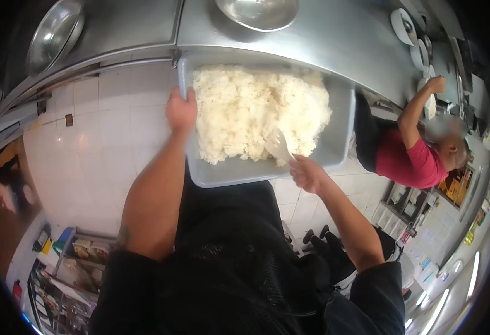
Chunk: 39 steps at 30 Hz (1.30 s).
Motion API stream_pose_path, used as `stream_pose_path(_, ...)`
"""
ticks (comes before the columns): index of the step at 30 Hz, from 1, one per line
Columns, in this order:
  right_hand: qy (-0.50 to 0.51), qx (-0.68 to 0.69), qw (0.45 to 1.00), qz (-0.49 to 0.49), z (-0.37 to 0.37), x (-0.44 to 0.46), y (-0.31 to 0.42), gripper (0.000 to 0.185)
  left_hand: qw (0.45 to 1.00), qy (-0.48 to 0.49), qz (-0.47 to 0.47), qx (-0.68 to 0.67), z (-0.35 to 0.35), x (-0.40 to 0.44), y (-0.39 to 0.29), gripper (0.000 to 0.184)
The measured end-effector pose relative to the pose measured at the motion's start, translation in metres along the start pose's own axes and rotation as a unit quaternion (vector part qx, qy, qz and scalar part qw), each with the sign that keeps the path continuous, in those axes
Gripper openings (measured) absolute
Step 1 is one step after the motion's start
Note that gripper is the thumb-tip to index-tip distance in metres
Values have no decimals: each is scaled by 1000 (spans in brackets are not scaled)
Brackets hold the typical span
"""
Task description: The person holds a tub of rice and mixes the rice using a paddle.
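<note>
The left hand (181, 113) grips the tub (341, 120) at left; the right hand (307, 173), clasping the pale spatula (279, 146), should loosen rice (234, 114) gently.

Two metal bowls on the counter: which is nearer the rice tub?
The top-centre metal bowl, just beyond the far side of the rice tub; the far-left metal bowl sits across the counter seam.

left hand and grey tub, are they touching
Touching: the head view shows the left hand gripping the side of the grey tub, thumb over its rim.
</note>
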State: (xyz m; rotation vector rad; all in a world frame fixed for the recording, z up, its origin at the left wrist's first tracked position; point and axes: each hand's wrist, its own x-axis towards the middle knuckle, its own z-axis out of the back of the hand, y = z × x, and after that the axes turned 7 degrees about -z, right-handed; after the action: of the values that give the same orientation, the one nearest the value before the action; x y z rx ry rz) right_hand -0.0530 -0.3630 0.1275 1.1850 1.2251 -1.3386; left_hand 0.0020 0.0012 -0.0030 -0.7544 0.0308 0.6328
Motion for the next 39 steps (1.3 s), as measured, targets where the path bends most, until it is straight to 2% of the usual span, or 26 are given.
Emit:
stream_pose_path(4, 26, -6, 999, 35, -43, 37, -7, 31, 1000, -12, -28, -2, 0, -2, 5, 41)
stream_pose_path(6, 5, 113, 992, 62, -78, 47, 4, 22, 1000, -14, -18, 5, 3, -1, -2, 40)
stream_pose_path(9, 48, 76, 995, 45, -99, 97, 28, 17, 999, -20, -20, 24, -3, 2, 3, 40)
stream_pose_path(12, 11, 101, 989, 111, -128, 128, 25, 22, 1000, -13, -27, 0, -3, 2, 4, 41)
stream_pose_path(14, -146, 26, 953, 263, -156, 134, -7, 47, 1000, -3, -24, 8, 1, -1, 2, 42)
stream_pose_path(15, -203, -109, 913, 336, -149, 152, -26, 68, 1000, -1, -23, 17, 2, 0, 0, 43)
stream_pose_path(16, -208, -110, 912, 336, -143, 143, -36, 68, 1000, 2, -22, 13, 1, 2, 1, 43)
stream_pose_path(18, -268, -329, 792, 438, -128, 117, -57, 70, 1000, 2, -20, 14, -1, 2, 5, 45)
stream_pose_path(19, -268, -382, 786, 406, -119, 94, -55, 67, 1000, 3, -17, 13, 1, -1, 5, 45)
stream_pose_path(21, -240, -439, 752, 430, -85, 67, -50, 63, 1000, 9, -1, 3, 4, 0, 1, 45)
stream_pose_path(25, -168, -512, 743, 397, -53, 15, -20, 58, 1000, 16, 0, -6, 2, -1, 2, 45)
stream_pose_path(27, -205, -586, 686, 380, -74, 25, -3, 52, 1000, 15, 3, -11, 6, -2, -2, 44)
stream_pose_path(28, -201, -586, 686, 383, -93, 34, 6, 52, 1000, 12, 4, -7, 6, -2, -1, 44)
stream_pose_path(30, -228, -633, 679, 295, -128, 48, 16, 49, 1000, 12, 6, 9, 4, 0, -1, 44)
stream_pose_path(31, -229, -628, 681, 298, -122, 61, 15, 49, 1000, 11, 0, 10, 3, 4, -1, 44)
stream_pose_path(33, -200, -511, 753, 364, -99, 80, 0, 49, 1000, 19, 3, 5, 2, 1, 0, 44)
stream_pose_path(34, -203, -515, 748, 366, -92, 77, -7, 49, 1000, 16, 5, -1, 1, 0, -1, 44)
stream_pose_path(36, -207, -527, 703, 429, -79, 66, -28, 49, 1000, 14, 3, 10, 3, 2, 1, 45)
stream_pose_path(38, -189, -606, 670, 385, -68, 13, -18, 51, 1000, 3, 2, 9, 4, 2, 2, 45)
stream_pose_path(39, -218, -659, 608, 384, -69, -14, -7, 51, 1000, -2, -8, 8, 3, 1, 2, 45)
